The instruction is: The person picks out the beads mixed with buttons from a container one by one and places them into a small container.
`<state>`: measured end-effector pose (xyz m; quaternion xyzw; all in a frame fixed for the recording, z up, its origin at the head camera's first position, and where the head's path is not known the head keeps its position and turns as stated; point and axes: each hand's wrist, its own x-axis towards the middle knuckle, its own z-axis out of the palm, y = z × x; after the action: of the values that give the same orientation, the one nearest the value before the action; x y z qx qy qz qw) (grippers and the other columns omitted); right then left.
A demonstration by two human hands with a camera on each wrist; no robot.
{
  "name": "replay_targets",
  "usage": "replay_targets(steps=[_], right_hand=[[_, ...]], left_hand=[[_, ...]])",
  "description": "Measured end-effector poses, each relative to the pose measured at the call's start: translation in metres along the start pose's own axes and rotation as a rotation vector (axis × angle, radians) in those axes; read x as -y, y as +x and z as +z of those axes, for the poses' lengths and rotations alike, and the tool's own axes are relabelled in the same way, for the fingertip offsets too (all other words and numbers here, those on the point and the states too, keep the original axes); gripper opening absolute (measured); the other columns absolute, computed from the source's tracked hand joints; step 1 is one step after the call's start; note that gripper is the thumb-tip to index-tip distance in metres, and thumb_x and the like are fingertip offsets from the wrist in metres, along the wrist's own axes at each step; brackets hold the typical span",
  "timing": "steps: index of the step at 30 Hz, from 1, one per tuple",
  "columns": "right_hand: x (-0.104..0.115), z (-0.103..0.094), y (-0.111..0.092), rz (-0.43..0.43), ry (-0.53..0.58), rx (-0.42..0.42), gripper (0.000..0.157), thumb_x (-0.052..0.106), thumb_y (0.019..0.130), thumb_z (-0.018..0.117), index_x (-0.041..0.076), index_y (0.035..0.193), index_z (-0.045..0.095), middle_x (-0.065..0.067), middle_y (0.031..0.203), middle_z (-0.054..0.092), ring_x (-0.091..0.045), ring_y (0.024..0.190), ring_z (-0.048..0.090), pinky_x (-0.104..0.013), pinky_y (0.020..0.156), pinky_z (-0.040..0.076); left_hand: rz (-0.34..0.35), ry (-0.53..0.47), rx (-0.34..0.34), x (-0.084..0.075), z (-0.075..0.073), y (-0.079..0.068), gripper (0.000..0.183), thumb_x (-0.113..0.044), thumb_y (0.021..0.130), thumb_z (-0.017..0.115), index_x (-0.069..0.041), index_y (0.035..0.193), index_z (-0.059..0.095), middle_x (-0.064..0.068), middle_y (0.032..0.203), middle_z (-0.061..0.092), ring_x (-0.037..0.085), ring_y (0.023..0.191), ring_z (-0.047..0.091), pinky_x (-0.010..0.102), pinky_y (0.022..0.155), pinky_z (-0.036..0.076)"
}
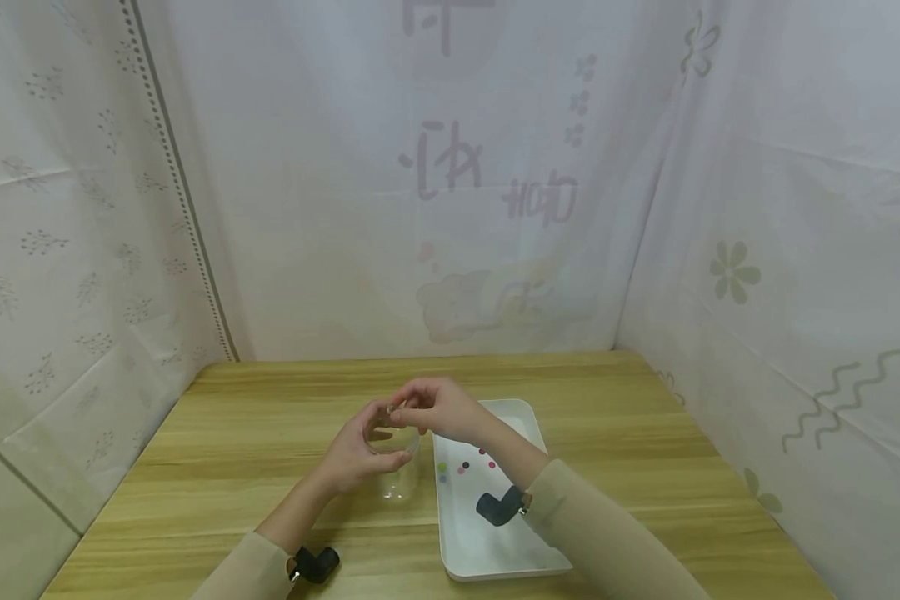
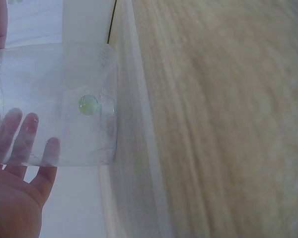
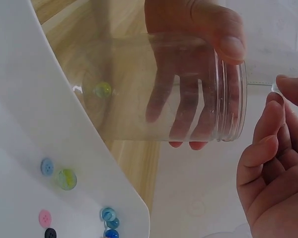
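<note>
A clear plastic jar (image 3: 134, 59) stands upright on the table, and my left hand (image 1: 352, 457) grips it around its upper part. Through the jar wall a single yellow-green marble (image 2: 88, 104) shows near the bottom. Just above the jar's open mouth, my right hand (image 1: 446, 408) pinches a small, pale glassy piece (image 3: 274, 88) between thumb and forefinger, probably a marble; the fingertips cover most of it. Left fingers (image 2: 27, 136) show through the clear wall in the left wrist view.
Right of the jar lies a white tray (image 1: 487, 542), partly under my right forearm. It holds a green-streaked marble (image 3: 67, 179), several blue marbles (image 3: 112, 234), a blue button (image 3: 47, 166), a pink button (image 3: 44, 218) and a black button (image 3: 50, 233). Patterned curtains (image 1: 330, 208) surround the wooden table (image 1: 270, 417).
</note>
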<state>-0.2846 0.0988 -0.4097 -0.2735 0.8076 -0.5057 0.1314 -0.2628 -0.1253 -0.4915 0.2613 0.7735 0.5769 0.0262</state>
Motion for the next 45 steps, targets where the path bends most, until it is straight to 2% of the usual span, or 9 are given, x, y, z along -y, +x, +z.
replay_targets(steps=[7, 11, 14, 20, 25, 29, 33, 40, 45], right_hand=[[-0.005, -0.002, -0.002, 0.001, -0.017, -0.002, 0.035, 0.033, 0.099, 0.082, 0.017, 0.129, 0.076, -0.002, 0.116, 0.072, -0.015, 0.077, 0.066, -0.028, 0.068, 0.053], [-0.010, -0.008, -0.004, 0.007, 0.016, -0.016, 0.045, 0.033, 0.100, 0.081, 0.020, 0.141, 0.070, -0.010, 0.136, 0.069, -0.017, 0.080, 0.066, -0.029, 0.069, 0.053], [-0.014, -0.013, -0.007, 0.019, 0.024, -0.028, 0.049, 0.036, 0.100, 0.080, 0.025, 0.145, 0.067, -0.013, 0.143, 0.066, -0.018, 0.078, 0.064, -0.027, 0.061, 0.048], [-0.024, -0.023, -0.013, 0.048, -0.008, -0.050, 0.047, 0.038, 0.100, 0.080, 0.035, 0.145, 0.066, -0.001, 0.139, 0.068, -0.021, 0.078, 0.065, -0.025, 0.050, 0.038], [-0.034, -0.030, -0.019, 0.061, -0.014, -0.066, 0.046, 0.035, 0.101, 0.080, 0.032, 0.145, 0.066, -0.003, 0.137, 0.068, -0.021, 0.082, 0.067, -0.031, 0.055, 0.047], [-0.044, -0.036, -0.023, 0.081, -0.012, -0.082, 0.049, 0.037, 0.100, 0.080, 0.026, 0.146, 0.065, -0.010, 0.138, 0.068, -0.020, 0.083, 0.068, -0.038, 0.066, 0.055], [-0.053, -0.040, -0.027, 0.117, -0.018, -0.106, 0.050, 0.037, 0.099, 0.082, 0.025, 0.145, 0.067, -0.009, 0.135, 0.069, -0.024, 0.085, 0.070, -0.045, 0.075, 0.061], [-0.062, -0.041, -0.032, 0.144, -0.009, -0.132, 0.048, 0.035, 0.098, 0.084, 0.023, 0.142, 0.069, -0.010, 0.132, 0.071, -0.031, 0.079, 0.068, -0.030, 0.066, 0.054], [-0.069, -0.041, -0.033, 0.157, -0.029, -0.130, 0.050, 0.034, 0.099, 0.083, 0.019, 0.144, 0.068, -0.009, 0.130, 0.071, -0.028, 0.077, 0.068, -0.029, 0.063, 0.052]], left_hand=[[0.029, -0.008, 0.003, 0.002, 0.000, -0.001, 0.073, -0.016, 0.093, 0.086, -0.012, 0.156, 0.051, 0.011, 0.152, 0.064, 0.039, 0.137, 0.060, 0.060, 0.110, 0.056], [0.037, -0.001, 0.002, 0.002, 0.001, -0.001, 0.066, -0.017, 0.093, 0.087, -0.011, 0.150, 0.054, 0.011, 0.146, 0.066, 0.038, 0.135, 0.062, 0.061, 0.112, 0.053], [0.036, -0.008, 0.004, 0.001, 0.000, -0.001, 0.066, -0.017, 0.093, 0.086, -0.011, 0.149, 0.054, 0.013, 0.146, 0.066, 0.040, 0.136, 0.063, 0.063, 0.112, 0.053], [0.021, -0.007, 0.010, 0.001, 0.000, 0.000, 0.067, -0.018, 0.093, 0.087, -0.009, 0.150, 0.053, 0.016, 0.145, 0.067, 0.044, 0.137, 0.062, 0.063, 0.111, 0.054], [0.019, -0.004, 0.006, 0.001, 0.000, 0.000, 0.067, -0.018, 0.093, 0.087, -0.008, 0.150, 0.053, 0.017, 0.144, 0.067, 0.041, 0.137, 0.063, 0.063, 0.113, 0.053], [0.022, -0.005, 0.004, 0.000, 0.000, 0.000, 0.066, -0.018, 0.092, 0.088, -0.010, 0.149, 0.055, 0.017, 0.143, 0.068, 0.040, 0.136, 0.064, 0.064, 0.113, 0.053], [0.022, -0.006, 0.007, -0.001, -0.001, 0.001, 0.067, -0.018, 0.092, 0.088, -0.008, 0.149, 0.054, 0.017, 0.143, 0.068, 0.039, 0.136, 0.064, 0.062, 0.112, 0.054], [0.016, -0.007, 0.008, -0.003, -0.001, 0.001, 0.069, -0.019, 0.092, 0.088, -0.008, 0.150, 0.053, 0.016, 0.144, 0.068, 0.040, 0.137, 0.064, 0.059, 0.112, 0.053], [0.020, -0.009, 0.009, -0.002, -0.002, 0.001, 0.068, -0.019, 0.092, 0.087, -0.006, 0.150, 0.052, 0.017, 0.144, 0.068, 0.045, 0.137, 0.062, 0.059, 0.112, 0.053]])
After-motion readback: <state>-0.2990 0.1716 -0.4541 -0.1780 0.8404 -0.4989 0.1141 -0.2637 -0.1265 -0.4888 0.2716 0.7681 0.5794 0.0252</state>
